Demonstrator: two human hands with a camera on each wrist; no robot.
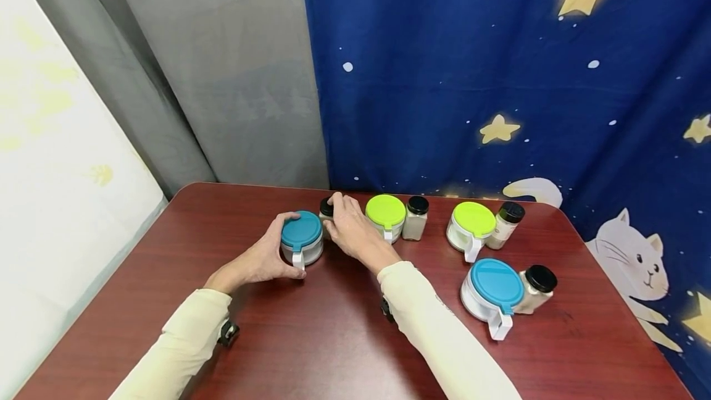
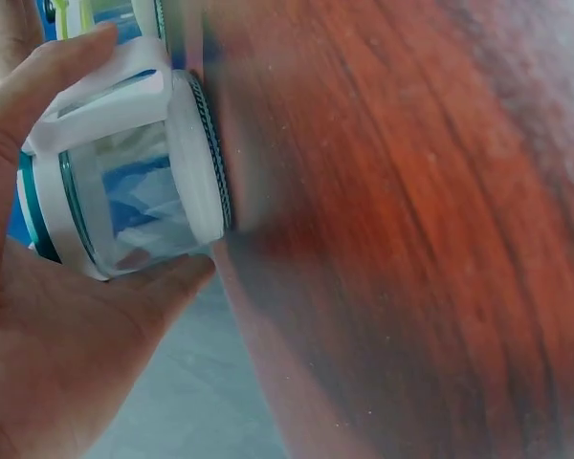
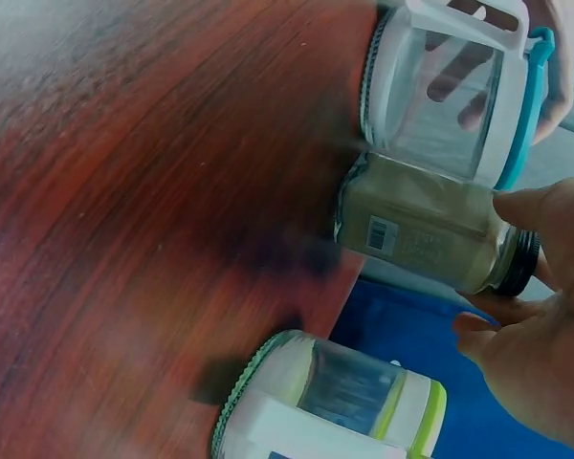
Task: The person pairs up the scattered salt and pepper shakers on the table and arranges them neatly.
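On the left side of the table, a clear seasoning jar [image 1: 302,231] with a blue lid and white handle stands upright. My left hand [image 1: 263,257] grips it, thumb near the handle and fingers around the far side. Right beside that jar is a square spice bottle [image 3: 411,215] with a black cap and greyish-brown contents. My right hand [image 1: 354,231] pinches the bottle near its neck, thumb on one side and fingers on the other. In the head view that hand covers most of the bottle. The right wrist view shows the bottle against the jar's side.
Right of my right hand stand a green-lidded jar [image 1: 386,210] and a black-capped bottle [image 1: 415,221]. Further right, another green-lidded jar [image 1: 473,220] adjoins a bottle [image 1: 502,230]. Nearer, a blue-lidded jar [image 1: 496,283] adjoins a bottle [image 1: 533,295]. Curtains [image 1: 444,79] hang behind the table [image 1: 311,338].
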